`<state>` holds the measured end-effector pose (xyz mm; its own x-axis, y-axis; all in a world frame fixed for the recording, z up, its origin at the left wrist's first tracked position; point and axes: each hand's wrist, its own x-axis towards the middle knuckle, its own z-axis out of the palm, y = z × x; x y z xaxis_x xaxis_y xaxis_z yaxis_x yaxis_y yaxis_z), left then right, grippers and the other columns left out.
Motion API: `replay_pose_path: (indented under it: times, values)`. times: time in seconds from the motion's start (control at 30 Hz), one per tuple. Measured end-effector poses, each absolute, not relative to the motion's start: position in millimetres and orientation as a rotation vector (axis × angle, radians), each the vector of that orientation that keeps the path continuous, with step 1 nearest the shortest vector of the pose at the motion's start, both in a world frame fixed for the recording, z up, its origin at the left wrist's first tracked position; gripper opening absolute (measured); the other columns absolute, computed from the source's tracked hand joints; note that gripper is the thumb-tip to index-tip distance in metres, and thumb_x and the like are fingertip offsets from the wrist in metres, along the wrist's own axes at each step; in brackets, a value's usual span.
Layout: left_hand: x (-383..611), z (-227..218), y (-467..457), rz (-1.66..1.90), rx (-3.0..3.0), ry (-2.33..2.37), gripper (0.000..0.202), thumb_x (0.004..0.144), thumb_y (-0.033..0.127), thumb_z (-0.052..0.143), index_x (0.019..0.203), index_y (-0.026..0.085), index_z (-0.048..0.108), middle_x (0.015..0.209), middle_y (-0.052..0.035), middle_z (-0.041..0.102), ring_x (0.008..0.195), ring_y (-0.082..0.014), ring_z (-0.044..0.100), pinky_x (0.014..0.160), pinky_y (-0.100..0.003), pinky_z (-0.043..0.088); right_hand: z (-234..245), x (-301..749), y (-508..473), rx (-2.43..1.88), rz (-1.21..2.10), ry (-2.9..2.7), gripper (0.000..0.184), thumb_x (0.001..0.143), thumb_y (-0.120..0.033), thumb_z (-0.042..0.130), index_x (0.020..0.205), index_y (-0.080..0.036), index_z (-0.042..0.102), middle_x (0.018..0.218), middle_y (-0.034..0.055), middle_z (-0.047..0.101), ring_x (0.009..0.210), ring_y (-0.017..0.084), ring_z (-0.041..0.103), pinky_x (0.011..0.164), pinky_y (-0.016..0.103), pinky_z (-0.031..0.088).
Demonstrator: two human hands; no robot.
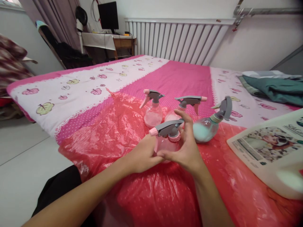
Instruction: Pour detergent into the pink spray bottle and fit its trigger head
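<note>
Both of my hands are around a pink spray bottle (168, 144) with a grey and pink trigger head, above a red plastic sheet. My left hand (145, 154) grips its left side, the fingers partly hidden behind it. With thumb in front and index finger raised behind, my right hand (187, 148) holds the right side. Just beyond stand a clear spray bottle (153, 116) with pinkish contents and another pink-nozzled spray bottle (189, 102), partly covered by my right hand. A spray bottle with pale green contents (205, 130) leans to the right.
The red plastic sheet (94, 135) covers the near part of a bed with a pink and white patterned cover (184, 75). A large cream-coloured jug with a label (267, 151) lies at right. Folded green cloth (276, 86) sits behind it. A desk (101, 41) and chair stand far left.
</note>
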<state>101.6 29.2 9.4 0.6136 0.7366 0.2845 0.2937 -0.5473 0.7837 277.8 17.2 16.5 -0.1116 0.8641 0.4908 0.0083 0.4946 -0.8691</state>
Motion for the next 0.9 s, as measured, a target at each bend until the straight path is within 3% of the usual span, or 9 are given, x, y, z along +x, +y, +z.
replay_pose_path:
  times: [0.13,0.27,0.43,0.67,0.77,0.83,0.9]
  values:
    - [104.3,12.5,29.8,0.753,2.127,0.764,0.054,0.098,0.040,0.064,0.151,0.031,0.055,0.149,-0.0104,0.066,0.135,-0.0376,0.061,0.118,-0.060,0.046,19.2,272.8,16.1,-0.841,0.765,-1.509,0.084,0.071,-0.033,0.094,0.139,-0.036,0.044,0.137,0.0035,0.051,0.108,0.018,0.063,0.089,0.033,0.062]
    - [103.7,11.0,30.2,0.740,2.148,0.770,0.047,0.098,0.040,0.061,0.143,0.028,0.060,0.144,-0.0107,0.068,0.132,-0.0397,0.063,0.114,-0.059,0.049,19.1,274.6,16.4,-0.833,0.767,-1.545,0.085,0.070,-0.037,0.093,0.139,-0.034,0.043,0.130,0.0044,0.052,0.103,0.019,0.063,0.085,0.034,0.062]
    - [105.0,8.7,32.5,0.778,2.185,0.752,0.059,0.097,0.041,0.062,0.154,0.032,0.050,0.149,-0.0086,0.065,0.137,-0.0372,0.061,0.118,-0.058,0.047,16.9,275.8,18.2,-0.861,0.751,-1.514,0.089,0.062,-0.047,0.097,0.132,-0.032,0.045,0.124,0.0044,0.054,0.099,0.020,0.063,0.081,0.035,0.061]
    - [105.5,13.0,31.9,0.742,2.187,0.699,0.034,0.103,0.043,0.055,0.129,0.027,0.070,0.147,-0.0100,0.066,0.135,-0.0358,0.060,0.116,-0.054,0.049,20.0,270.4,15.8,-0.875,0.717,-1.508,0.083,0.065,-0.030,0.093,0.132,-0.033,0.043,0.121,0.0028,0.052,0.095,0.016,0.062,0.079,0.031,0.060]
    - [103.7,11.1,30.9,0.727,2.179,0.754,0.033,0.100,0.042,0.058,0.128,0.026,0.069,0.145,-0.0112,0.067,0.134,-0.0369,0.060,0.114,-0.055,0.049,21.4,269.3,15.0,-0.857,0.730,-1.517,0.081,0.068,-0.026,0.088,0.134,-0.034,0.042,0.119,0.0028,0.052,0.095,0.016,0.061,0.077,0.030,0.059]
    - [102.5,8.7,30.5,0.705,2.172,0.800,0.039,0.099,0.042,0.058,0.133,0.024,0.065,0.140,-0.0126,0.068,0.129,-0.0382,0.061,0.111,-0.058,0.050,21.0,270.0,15.0,-0.850,0.723,-1.533,0.081,0.069,-0.024,0.086,0.136,-0.035,0.042,0.118,0.0021,0.052,0.096,0.017,0.060,0.081,0.032,0.059]
    - [101.6,6.1,30.5,0.697,2.169,0.843,0.044,0.097,0.040,0.058,0.138,0.024,0.061,0.135,-0.0127,0.070,0.121,-0.0374,0.065,0.106,-0.058,0.053,19.7,271.7,14.9,-0.866,0.689,-1.563,0.083,0.069,-0.024,0.085,0.139,-0.037,0.042,0.125,0.0022,0.052,0.106,0.019,0.059,0.095,0.038,0.057]
